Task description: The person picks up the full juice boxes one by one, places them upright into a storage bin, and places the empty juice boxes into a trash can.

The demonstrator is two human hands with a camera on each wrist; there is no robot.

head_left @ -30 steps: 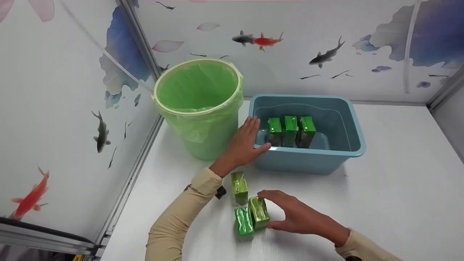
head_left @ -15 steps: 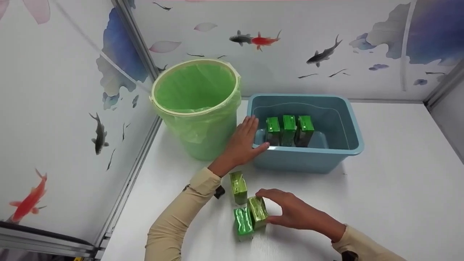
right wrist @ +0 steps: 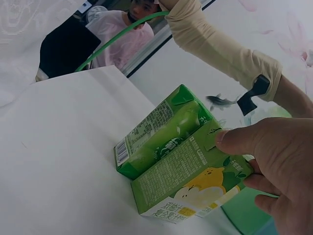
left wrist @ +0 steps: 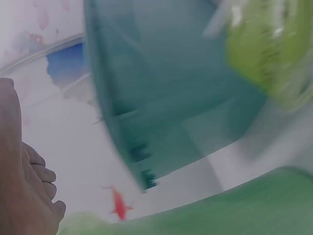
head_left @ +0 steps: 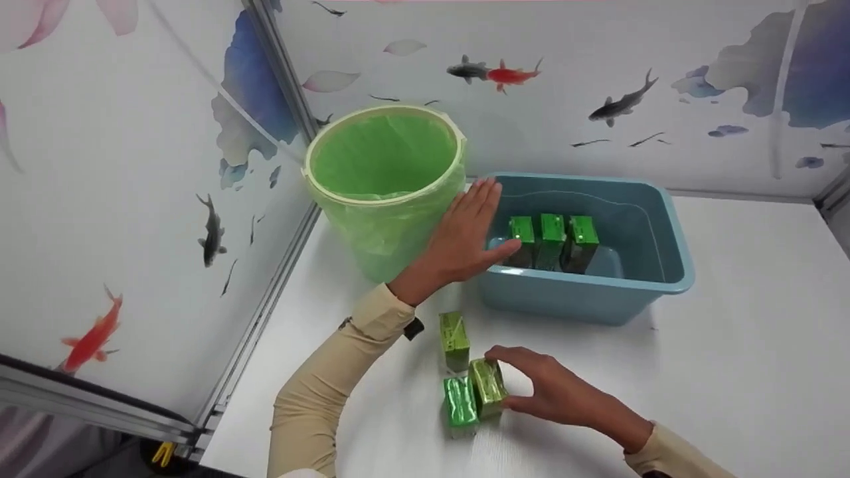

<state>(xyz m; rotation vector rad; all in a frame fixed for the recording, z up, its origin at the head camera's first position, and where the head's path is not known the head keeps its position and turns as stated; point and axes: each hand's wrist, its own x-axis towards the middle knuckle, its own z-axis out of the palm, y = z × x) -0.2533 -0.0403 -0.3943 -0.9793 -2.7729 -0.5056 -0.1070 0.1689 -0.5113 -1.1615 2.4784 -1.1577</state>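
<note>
My right hand (head_left: pixel 564 392) pinches a yellow-green juice carton (head_left: pixel 488 387) standing on the table, index finger at its far end and thumb at its near end. In the right wrist view the thumb presses the top of this carton (right wrist: pixel 195 176), which shows a pear-like fruit print. Touching its left side is a brighter green carton (head_left: pixel 461 403). A second yellow-green carton (head_left: pixel 455 338) stands just behind them. My left hand (head_left: pixel 461 236), fingers straight, hovers at the left end of the blue basin (head_left: pixel 584 292). Inside stand three green-topped cartons (head_left: pixel 552 229), in a row.
A green bin (head_left: pixel 378 232) with a thin liner stands left of the basin. Printed walls (head_left: pixel 564 40) rise behind and at the left of the white table (head_left: pixel 750 318). Another person (right wrist: pixel 127 34) appears in the background of the right wrist view.
My left hand has moved forward and up along the basin's left rim. My right thumb has closed in on the yellow-green carton. The head view has shifted; the cartons stay in place.
</note>
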